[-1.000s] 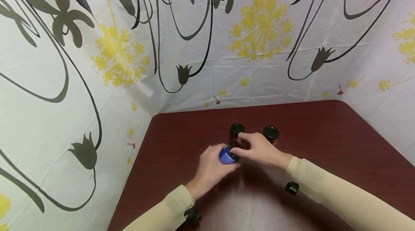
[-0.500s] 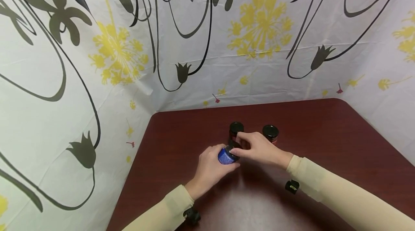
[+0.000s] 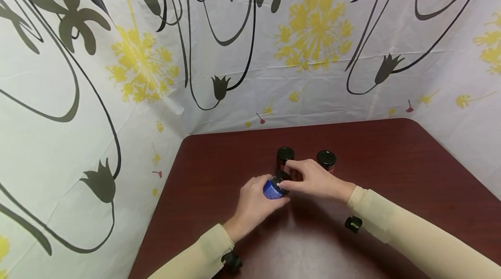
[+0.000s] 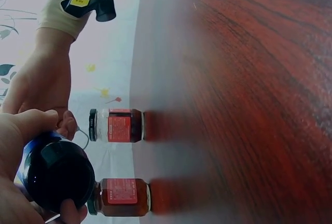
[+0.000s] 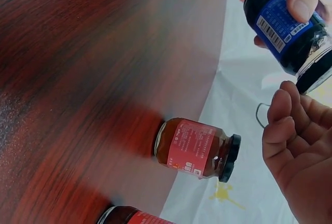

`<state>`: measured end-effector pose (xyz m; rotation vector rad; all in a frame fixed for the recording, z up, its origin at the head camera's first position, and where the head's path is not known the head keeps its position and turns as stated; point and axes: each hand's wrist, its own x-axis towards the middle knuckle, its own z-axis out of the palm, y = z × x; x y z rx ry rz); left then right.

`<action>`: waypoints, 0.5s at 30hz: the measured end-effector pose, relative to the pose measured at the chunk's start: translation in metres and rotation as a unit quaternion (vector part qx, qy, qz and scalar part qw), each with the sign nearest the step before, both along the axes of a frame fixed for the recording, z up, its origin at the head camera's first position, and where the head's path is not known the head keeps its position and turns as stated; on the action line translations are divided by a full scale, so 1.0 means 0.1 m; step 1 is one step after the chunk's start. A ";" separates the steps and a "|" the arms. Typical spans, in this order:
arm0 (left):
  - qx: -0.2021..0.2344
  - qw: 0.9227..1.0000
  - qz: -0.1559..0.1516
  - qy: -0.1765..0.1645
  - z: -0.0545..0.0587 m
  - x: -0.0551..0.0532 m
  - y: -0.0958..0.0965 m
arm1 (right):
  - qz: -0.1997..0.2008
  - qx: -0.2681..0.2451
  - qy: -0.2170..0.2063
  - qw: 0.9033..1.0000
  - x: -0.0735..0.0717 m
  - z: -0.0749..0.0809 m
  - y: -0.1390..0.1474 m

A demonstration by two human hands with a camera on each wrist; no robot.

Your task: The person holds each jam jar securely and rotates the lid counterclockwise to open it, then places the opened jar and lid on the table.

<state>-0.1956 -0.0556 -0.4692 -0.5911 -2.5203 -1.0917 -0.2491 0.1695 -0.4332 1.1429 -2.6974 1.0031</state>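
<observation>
Shifted slightly since half a second ago: right hand's (image 3: 315, 179) thumb, baring more black lid (image 5: 315, 72) | left hand (image 3: 253, 200) grips tilted blue-labelled jar (image 3: 272, 189) between thumb and fingers, lid end rightward | first red-labelled jar (image 3: 285, 154) upright just beyond | right hand pinches lid | second red-labelled jar (image 3: 326, 159) upright beyond right hand

Tight in the middle here: left hand (image 3: 252, 200), right hand (image 3: 316, 179) and the blue jar (image 3: 272, 190) plug the way forward. One red-labelled jar (image 3: 285, 156) stands just beyond them, another jar (image 3: 326, 160) past the right wrist (image 3: 345, 193), a gap between the two. Wide passage either side over the tabletop (image 3: 219, 161), but the patterned cloth (image 3: 270, 83) walls off the far edge.
</observation>
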 end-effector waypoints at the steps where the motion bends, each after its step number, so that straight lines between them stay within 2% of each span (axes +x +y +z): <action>1: 0.000 1.000 0.001 0.000 0.00 0.00 0.00 | 0.003 0.000 0.001 1.000 0.00 0.00 0.00; 9: -0.007 1.000 0.003 0.002 -0.01 0.02 0.00 | 0.017 0.004 0.011 1.000 0.01 0.02 -0.01; 15: -0.014 1.000 0.004 0.026 -0.01 0.02 0.00 | 0.025 0.003 0.019 1.000 0.00 0.02 -0.01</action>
